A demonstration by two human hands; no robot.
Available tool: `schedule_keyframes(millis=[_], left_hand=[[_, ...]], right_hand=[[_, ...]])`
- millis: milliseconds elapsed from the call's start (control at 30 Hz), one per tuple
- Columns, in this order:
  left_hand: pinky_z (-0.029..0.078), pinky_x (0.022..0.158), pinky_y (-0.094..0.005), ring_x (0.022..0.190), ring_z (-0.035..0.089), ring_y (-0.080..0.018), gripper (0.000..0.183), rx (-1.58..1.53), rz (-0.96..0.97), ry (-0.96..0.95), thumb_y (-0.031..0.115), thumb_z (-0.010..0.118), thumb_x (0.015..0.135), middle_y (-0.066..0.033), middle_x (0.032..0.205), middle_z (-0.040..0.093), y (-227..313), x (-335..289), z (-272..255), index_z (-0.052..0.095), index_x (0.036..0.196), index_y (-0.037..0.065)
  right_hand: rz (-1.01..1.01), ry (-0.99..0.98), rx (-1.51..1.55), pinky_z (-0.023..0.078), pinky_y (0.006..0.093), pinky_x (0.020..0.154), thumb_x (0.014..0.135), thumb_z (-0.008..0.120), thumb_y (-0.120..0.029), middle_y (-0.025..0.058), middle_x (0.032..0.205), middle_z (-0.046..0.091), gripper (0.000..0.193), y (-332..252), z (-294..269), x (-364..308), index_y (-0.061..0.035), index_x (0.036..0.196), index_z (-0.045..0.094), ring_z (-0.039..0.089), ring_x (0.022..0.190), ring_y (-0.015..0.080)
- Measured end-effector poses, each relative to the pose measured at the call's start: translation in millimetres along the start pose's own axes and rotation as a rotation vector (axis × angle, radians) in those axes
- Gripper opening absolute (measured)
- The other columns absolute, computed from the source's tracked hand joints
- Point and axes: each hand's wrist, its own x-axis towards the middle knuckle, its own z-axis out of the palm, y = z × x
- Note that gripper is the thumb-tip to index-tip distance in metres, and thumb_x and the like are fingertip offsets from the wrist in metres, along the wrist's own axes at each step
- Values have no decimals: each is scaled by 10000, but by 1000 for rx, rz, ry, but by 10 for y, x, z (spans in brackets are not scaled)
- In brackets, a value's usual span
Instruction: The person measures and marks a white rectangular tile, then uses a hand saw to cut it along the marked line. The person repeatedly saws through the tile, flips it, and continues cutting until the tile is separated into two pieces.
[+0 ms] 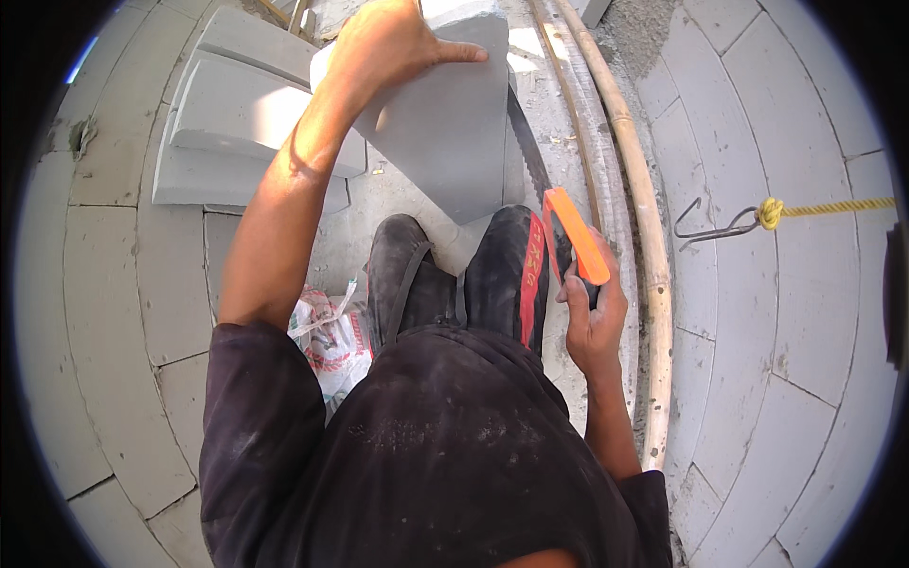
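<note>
My left hand (390, 45) grips the upper part of a smooth grey lightweight concrete block (445, 133), its thumb stretched across the near face. The other fingers are mostly hidden at the upper edge of the view. The block stands tilted just beyond my knees. In my right hand (598, 322) is a handsaw (578, 235) with an orange handle, the fingers wrapped around its grip. The dark toothed blade runs up along the block's right side; whether it touches the block I cannot tell.
More grey blocks (232, 109) lie stacked at the left. A bamboo pole (653, 284) runs along my right side. A yellow rope (833, 208) with a metal hook (715, 227) crosses before the right block wall (748, 312). A printed white sack (331, 346) lies beside my left leg.
</note>
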Motion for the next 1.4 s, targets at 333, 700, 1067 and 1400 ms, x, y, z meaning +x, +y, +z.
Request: schedule_keyframes(millis=[333,700,1067,1400], left_hand=[[542,1041,-511,1162,702,-386,580,125,264,-94,526,794,881,-213,1208,756,-229,508,5,763,1291,116],[392,1242,-544,1466,504,-448,875,308,30,-34,711,663,919,-274,1619,488,-620,607,143,604,1517,75],[543,1028,-522,1162,710,-401,600,117,259,-101,566,685,956,-240,1234,753,-168,646,24,759,1282,67],[553,1005,-531,1130,701,-420,789,47,303,-234,699,708,896,-252,1225,741,-255,622,103,733,1281,11]], right_hand=[[33,15,-100,445,471,1164,1071,566,-100,295,1487,588,472,-636,-116,-654,74,1503,490,589,1387,426],[34,26,-94,559,537,783,1054,628,-127,299,948,720,359,-537,242,431,55,1354,550,715,924,519],[50,32,-292,556,513,718,1067,614,-168,286,842,717,299,-511,293,1075,62,1253,574,707,833,526],[179,-22,-292,587,511,846,1079,595,-213,352,944,726,377,-459,266,788,107,1276,568,715,966,552]])
